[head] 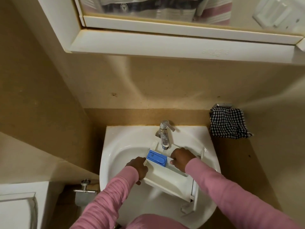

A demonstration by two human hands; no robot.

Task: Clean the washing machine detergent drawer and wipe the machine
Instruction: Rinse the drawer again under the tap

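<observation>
Plainly held the detergent drawer point(166, 179) over the bowl of the white sink point(115, 146), tilted, with its far end just under the spout of the chrome tap point(165, 134). Gripped its left edge with the left hand point(138, 167), fingers curled round the rim. Set the right hand point(180, 158) down in the compartment just right of the blue insert point(156, 157), fingers bent and knuckles up; could not tell whether anything was pinched beneath them. Wore pink sleeves point(115, 195) on both arms. Saw a black-and-white checked cloth point(228, 123) hanging from a metal holder point(222, 105) on the wall right of the sink, well apart from the drawer. Saw a white mirror cabinet point(148, 43) above and a metal paper holder point(85, 189) low on the left wall.
</observation>
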